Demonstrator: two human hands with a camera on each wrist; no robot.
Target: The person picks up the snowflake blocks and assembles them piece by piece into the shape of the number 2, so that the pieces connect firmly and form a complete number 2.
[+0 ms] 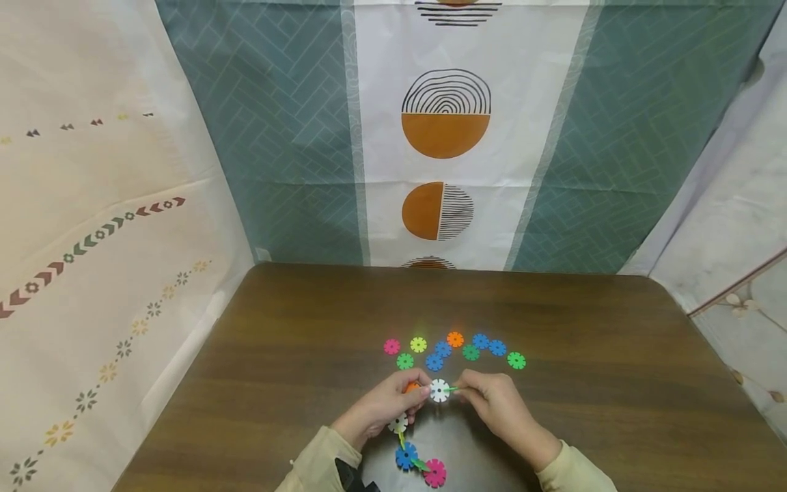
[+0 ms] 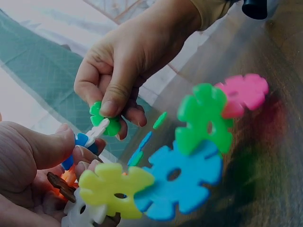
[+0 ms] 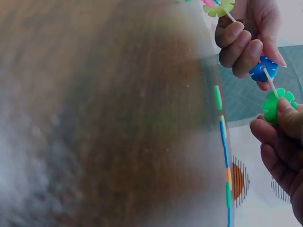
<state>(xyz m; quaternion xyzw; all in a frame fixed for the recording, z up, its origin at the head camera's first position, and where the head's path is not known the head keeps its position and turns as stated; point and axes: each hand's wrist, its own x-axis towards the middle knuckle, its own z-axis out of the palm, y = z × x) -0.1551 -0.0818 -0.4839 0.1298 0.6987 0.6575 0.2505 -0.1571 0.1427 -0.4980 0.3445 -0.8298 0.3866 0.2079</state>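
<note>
In the head view my left hand grips a chain of notched plastic snowflake discs, its thumb and fingers around an orange disc and a blue disc. From that hand hangs the rest of the chain: a white disc, a yellow one, a blue one, a green one and a pink one. My right hand pinches a green disc between thumb and fingers. This green disc meets a white disc, which adjoins the held blue disc.
Beyond my hands, loose discs lie on the brown table: a pink disc, a yellow disc, an orange disc, and several blue and green ones. A patterned cloth hangs behind the far table edge.
</note>
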